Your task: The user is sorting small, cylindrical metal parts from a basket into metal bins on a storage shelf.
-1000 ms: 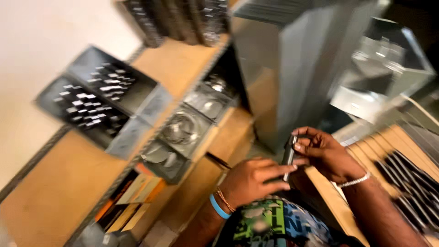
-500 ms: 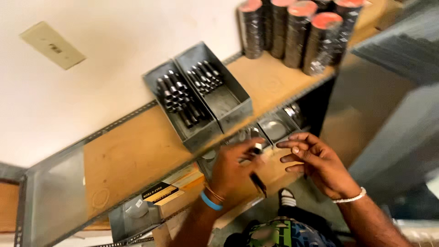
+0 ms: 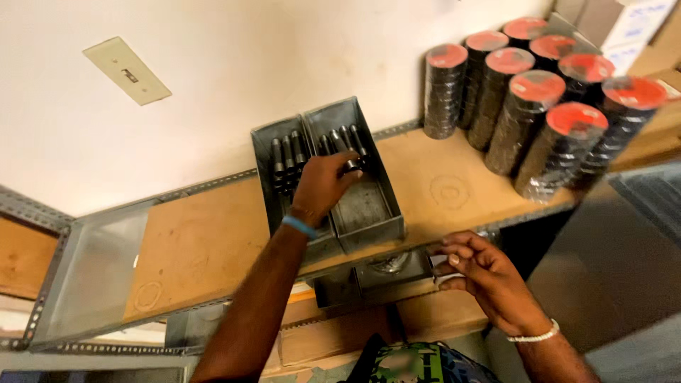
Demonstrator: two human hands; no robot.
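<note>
**Left hand now inside the right-hand metal bin**

Half a second ago both hands were together below the shelf edge; now the left hand [image 3: 323,186] has gone up into the right metal bin [image 3: 365,206], and the right hand [image 3: 477,273] has stayed low in front of the shelf.

The landmark is the pair of grey metal bins standing side by side on the brown shelf board [image 3: 206,241]. The left hand reaches across the wall they share, its fingers curled down onto the dark bolts [image 3: 347,142] lying at the far end of the right bin; whether it grips one cannot be told. More dark bolts [image 3: 285,159] lie in the left metal bin [image 3: 264,142]. A blue wristband [image 3: 299,227] sits on the left wrist.

Below and right of the bins, the right hand touches the front of a lower grey bin [image 3: 386,273] under the shelf edge, fingers bent and loosely closed, nothing clearly in them.

To the right of the bins stand stacks of dark discs with red tops [image 3: 546,106]. Up and left of the bins, a beige wall plate [image 3: 126,71] sits on the wall
</note>
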